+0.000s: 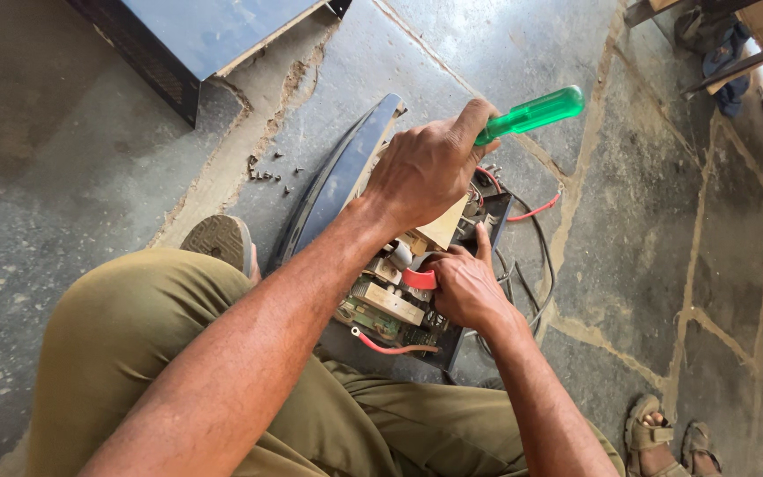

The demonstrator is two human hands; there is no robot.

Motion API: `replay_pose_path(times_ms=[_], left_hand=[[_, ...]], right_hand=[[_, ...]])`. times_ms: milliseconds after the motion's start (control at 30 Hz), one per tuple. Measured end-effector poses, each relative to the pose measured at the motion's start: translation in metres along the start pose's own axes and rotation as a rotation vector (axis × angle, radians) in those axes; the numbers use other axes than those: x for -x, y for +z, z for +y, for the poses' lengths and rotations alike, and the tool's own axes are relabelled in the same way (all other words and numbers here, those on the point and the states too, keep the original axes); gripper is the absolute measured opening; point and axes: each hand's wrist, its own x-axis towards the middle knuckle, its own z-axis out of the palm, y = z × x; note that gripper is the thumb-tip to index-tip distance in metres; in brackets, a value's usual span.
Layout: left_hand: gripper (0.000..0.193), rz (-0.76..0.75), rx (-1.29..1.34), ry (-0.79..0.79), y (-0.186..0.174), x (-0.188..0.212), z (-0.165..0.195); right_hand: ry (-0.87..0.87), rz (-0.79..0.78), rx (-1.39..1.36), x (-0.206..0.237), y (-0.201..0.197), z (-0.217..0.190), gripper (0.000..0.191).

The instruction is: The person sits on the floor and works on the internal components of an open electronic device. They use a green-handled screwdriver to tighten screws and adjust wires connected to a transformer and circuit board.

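An opened electronic unit [390, 309] lies on the stone floor, with circuit boards, a red wire [390, 347] and a dark blue curved cover [337, 177] along its left side. My left hand [426, 168] is above it, closed round a screwdriver with a translucent green handle [536, 112]; the shaft is hidden under the hand. My right hand [465, 287] grips the board assembly, fingers curled beside a red sleeve [419, 279], thumb pointing up.
Several loose screws [268, 174] lie on the floor left of the cover. A blue metal cabinet [214, 35] stands at the top left. My shoe [218, 240] is beside the unit. Another person's sandalled feet [664, 433] are at the bottom right, wooden furniture [752, 53] at the top right.
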Motion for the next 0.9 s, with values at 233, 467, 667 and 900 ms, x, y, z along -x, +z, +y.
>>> replay_pose_path(times_ms=[233, 467, 667, 900], left_hand=[[0.021, -0.14, 0.008, -0.138, -0.001, -0.002, 0.001], [0.023, -0.105, -0.059, -0.115, -0.011, -0.017, 0.013], [0.018, -0.127, -0.062, -0.138, -0.014, -0.019, 0.018], [0.022, -0.176, -0.096, -0.199, -0.012, -0.023, 0.02]], right_hand=[[0.033, -0.087, 0.09, -0.002, 0.004, 0.006, 0.025], [-0.102, 0.124, -0.016, -0.006, -0.004, 0.013, 0.027], [-0.02, -0.022, 0.0, -0.004, -0.004, 0.014, 0.016], [-0.054, 0.089, -0.06, 0.001, 0.0, 0.017, 0.012]])
